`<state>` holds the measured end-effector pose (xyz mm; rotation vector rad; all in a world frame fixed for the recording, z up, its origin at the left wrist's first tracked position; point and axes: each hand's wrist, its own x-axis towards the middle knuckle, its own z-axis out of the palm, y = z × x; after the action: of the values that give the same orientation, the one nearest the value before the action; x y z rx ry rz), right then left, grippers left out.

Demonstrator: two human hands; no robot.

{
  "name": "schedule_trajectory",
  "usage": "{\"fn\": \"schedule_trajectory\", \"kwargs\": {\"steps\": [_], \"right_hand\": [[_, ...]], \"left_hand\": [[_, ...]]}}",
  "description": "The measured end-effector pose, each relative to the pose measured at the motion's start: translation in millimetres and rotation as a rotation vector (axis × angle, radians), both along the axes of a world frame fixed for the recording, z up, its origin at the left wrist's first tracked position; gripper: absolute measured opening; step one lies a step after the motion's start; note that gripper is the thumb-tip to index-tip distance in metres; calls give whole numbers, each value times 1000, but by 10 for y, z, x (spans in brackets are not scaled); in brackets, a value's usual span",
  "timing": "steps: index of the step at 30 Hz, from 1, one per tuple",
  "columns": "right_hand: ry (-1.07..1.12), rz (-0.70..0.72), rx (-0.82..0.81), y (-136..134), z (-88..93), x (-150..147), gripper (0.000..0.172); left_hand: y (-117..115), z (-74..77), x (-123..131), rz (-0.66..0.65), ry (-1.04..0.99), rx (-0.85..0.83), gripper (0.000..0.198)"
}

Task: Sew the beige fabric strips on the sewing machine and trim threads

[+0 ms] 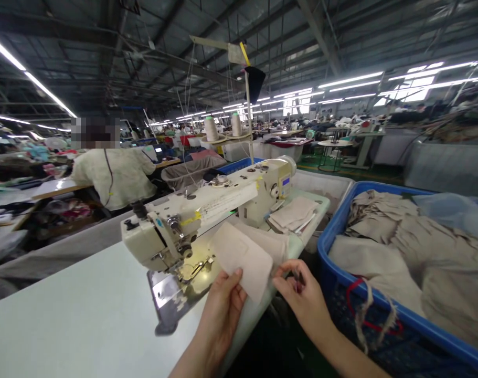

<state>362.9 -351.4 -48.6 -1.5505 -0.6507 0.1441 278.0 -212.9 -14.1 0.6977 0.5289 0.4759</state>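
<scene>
**Fabric piece held at the sewing machine**

Fabric piece (242,260), beige and roughly rectangular, is held at table edge, at 5 o'clock from the needle area. Left hand (221,304) pinches its lower edge between thumb and fingers. Right hand (301,294), at 3 o'clock of the left and apart from it, is curled closed around a small dark object; what it is cannot be told. Blue bin (337,278) of beige cloth stands at 3 o'clock. Sewing machine (207,215) sits on the white table (77,310); folded pieces (294,215) lie beside its far end. Beyond, at 10 o'clock, a seated person (113,176) faces away.
</scene>
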Motion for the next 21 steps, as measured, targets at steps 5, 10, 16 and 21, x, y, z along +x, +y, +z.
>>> {"fn": "schedule_trajectory", "kwargs": {"steps": [5,10,16,21], "right_hand": [[287,40,88,103,166,25,42],[433,229,20,33,167,-9,46],[294,365,-234,-118,19,-125,47],[256,489,-254,-98,-75,-217,48]], "left_hand": [[-174,-34,-163,-49,-17,13,56],[34,-47,-474,93,-9,20,45],[436,50,-1033,119,312,257,39],[445,119,-1281,138,454,439,37]]}}
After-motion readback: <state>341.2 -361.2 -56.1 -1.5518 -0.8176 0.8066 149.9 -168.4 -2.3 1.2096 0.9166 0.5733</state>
